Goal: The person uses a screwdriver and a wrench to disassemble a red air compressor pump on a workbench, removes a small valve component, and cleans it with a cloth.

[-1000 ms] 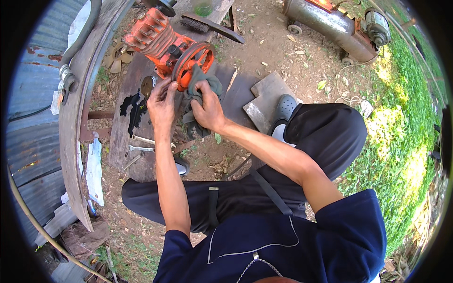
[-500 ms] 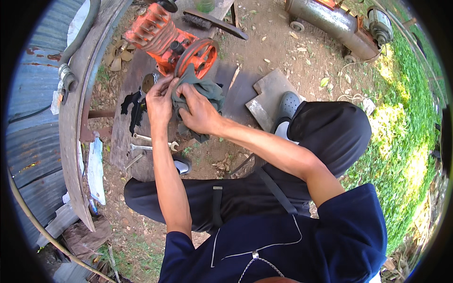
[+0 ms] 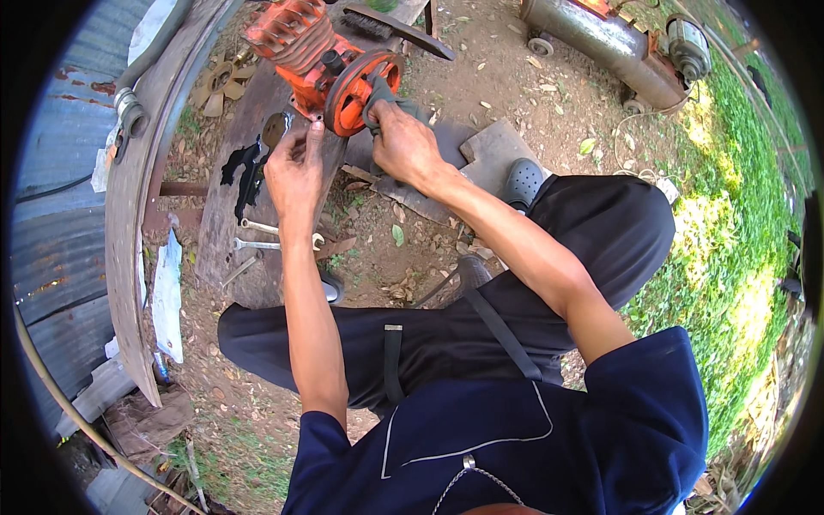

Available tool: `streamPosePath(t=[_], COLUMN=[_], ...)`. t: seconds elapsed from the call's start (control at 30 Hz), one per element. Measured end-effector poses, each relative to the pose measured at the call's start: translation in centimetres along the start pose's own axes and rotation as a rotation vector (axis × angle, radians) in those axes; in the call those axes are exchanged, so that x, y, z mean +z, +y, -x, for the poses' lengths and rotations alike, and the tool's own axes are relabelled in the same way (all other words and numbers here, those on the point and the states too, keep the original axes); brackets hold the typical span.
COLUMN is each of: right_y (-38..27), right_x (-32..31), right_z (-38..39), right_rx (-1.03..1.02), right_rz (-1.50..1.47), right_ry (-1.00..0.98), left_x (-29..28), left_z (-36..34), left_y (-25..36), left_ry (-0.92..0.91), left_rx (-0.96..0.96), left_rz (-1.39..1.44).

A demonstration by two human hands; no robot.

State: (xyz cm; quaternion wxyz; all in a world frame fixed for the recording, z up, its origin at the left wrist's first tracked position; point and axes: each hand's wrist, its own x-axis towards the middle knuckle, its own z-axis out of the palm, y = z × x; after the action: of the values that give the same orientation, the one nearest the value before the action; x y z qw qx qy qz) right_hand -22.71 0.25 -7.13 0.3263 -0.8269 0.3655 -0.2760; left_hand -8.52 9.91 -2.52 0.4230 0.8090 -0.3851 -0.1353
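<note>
An orange air compressor pump (image 3: 300, 47) with cooling fins rests tilted on a worn wooden board (image 3: 219, 232). Its spoked pulley wheel (image 3: 340, 94) faces my right hand (image 3: 407, 148). That hand is closed around a dark green rag (image 3: 378, 89) and presses it to the wheel's right side near the hub. At the lower corner of the pump's base, my left hand (image 3: 292, 167) has its thumb and curled fingers closed on the edge; the fingertips are partly hidden.
Two wrenches (image 3: 268, 245) lie on the board beside a black stain. A wire brush (image 3: 396, 33) is beyond the pump. A fan blade (image 3: 221, 88) lies on the ground at left. A rusty compressor tank (image 3: 592, 47) stands far right. A corrugated metal wall (image 3: 64, 249) borders the left.
My right hand has moved right with the rag, from the wheel's lower edge to its right side. The left hand has left the rag and dropped to the pump's base.
</note>
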Motion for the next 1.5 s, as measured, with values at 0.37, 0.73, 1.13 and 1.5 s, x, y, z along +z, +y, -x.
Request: streamPosePath(t=[0.37,0.73,1.13,1.5], right_y=[-1.8,-1.4,-2.6,-0.2], right_x=[-1.9,-3.9,0.8,0.1], right_z=[-2.4,-5.0,3.6,-1.1], right_rx=[-0.105,-0.041,-0.094,-0.302], right_rz=[0.346,0.196,0.169,0.378], right_ry=[-0.153,-0.357,-0.286,-0.131], left_x=[2.1,1.8,2.0,2.2], left_z=[-0.9,-1.3,-1.1,-1.2], left_y=[0.4,0.5,0.2,-0.3], left_ry=[0.013,-0.004,0.033,0.068], left_rx=[0.197,0.156,0.173,0.240], left_rz=[0.200,0.154,0.160,0.122])
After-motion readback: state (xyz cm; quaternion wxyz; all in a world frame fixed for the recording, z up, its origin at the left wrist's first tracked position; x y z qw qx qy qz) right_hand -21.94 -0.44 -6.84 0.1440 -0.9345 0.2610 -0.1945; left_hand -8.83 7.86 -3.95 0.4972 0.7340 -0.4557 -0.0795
